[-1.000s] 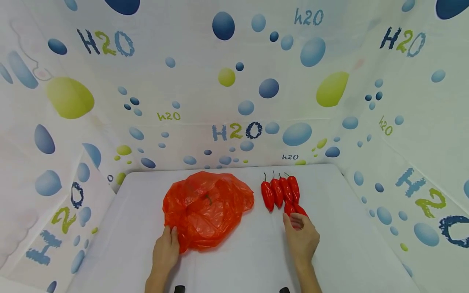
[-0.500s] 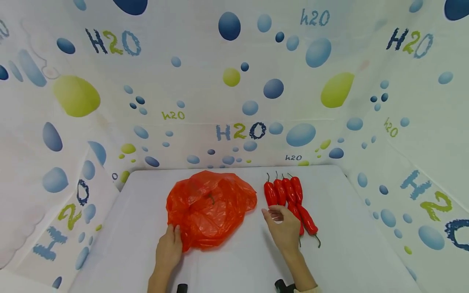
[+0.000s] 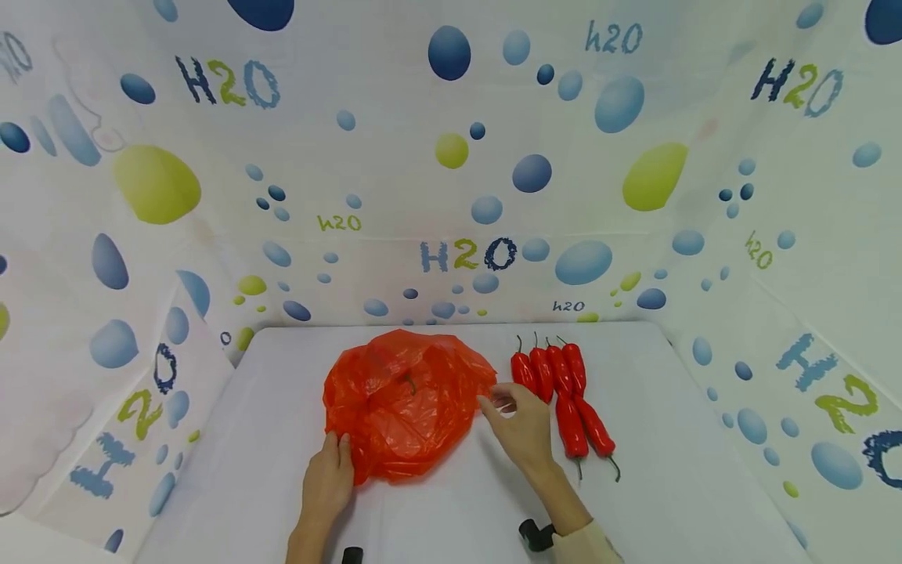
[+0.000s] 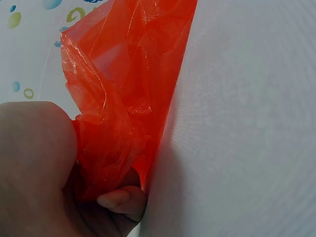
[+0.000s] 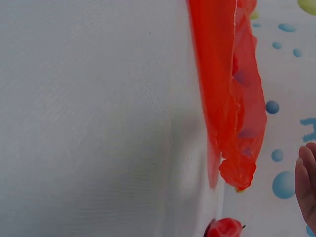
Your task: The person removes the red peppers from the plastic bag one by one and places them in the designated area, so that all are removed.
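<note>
A crumpled red plastic bag (image 3: 409,392) lies on the left half of the white table, with a green stem showing at its middle. My left hand (image 3: 328,478) grips the bag's near left edge; in the left wrist view, the fingers (image 4: 129,201) curl round the thin plastic. By the bag's right edge hovers my right hand (image 3: 523,427), its fingers loosely bent and holding nothing; only part of this hand (image 5: 307,185) shows in the right wrist view. Several red chili peppers (image 3: 571,427) lie in two rows right of it, and the hand partly hides the leftmost ones.
The white table (image 3: 676,486) runs back to a curtain (image 3: 380,141) printed with blue and green drops, which also covers both sides. Small black devices (image 3: 537,536) show near the wrists at the bottom edge.
My right hand has left the two near chili peppers, now lying with stems toward me, and moved left to the bag's right edge. The left hand stays on the bag; the view shifts slightly.
</note>
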`<move>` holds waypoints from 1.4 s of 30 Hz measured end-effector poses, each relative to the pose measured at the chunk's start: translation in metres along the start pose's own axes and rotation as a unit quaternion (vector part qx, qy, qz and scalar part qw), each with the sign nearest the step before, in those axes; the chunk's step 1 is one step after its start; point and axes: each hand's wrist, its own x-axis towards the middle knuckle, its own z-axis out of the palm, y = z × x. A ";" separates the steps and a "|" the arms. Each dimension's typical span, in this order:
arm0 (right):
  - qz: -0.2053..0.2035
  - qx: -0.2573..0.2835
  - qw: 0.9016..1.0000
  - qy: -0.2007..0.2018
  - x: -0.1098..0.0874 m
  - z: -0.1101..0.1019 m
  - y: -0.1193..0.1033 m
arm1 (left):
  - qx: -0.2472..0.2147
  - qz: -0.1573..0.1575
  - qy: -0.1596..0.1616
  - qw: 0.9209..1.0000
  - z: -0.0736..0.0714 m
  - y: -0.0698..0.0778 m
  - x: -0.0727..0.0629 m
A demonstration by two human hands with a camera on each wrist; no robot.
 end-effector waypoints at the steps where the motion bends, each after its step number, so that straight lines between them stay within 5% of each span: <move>1: -0.010 0.002 1.000 -0.003 0.002 0.002 -0.001 | 0.001 0.000 0.001 1.000 0.000 0.000 0.000; 6: -0.040 0.003 0.999 -0.030 0.010 0.016 -0.005 | 0.000 -0.001 0.000 1.000 -0.001 0.000 -0.001; 23: -0.021 -0.077 0.983 -0.163 0.035 0.059 -0.020 | -0.001 -0.008 0.002 1.000 -0.003 -0.003 -0.003; 31: -0.020 -0.136 0.967 -0.215 0.047 0.082 -0.024 | -0.016 -0.009 -0.002 1.000 -0.002 -0.002 -0.003; 42: -0.022 -0.144 0.950 -0.274 0.057 0.110 -0.016 | -0.013 0.006 0.011 1.000 0.002 -0.002 -0.003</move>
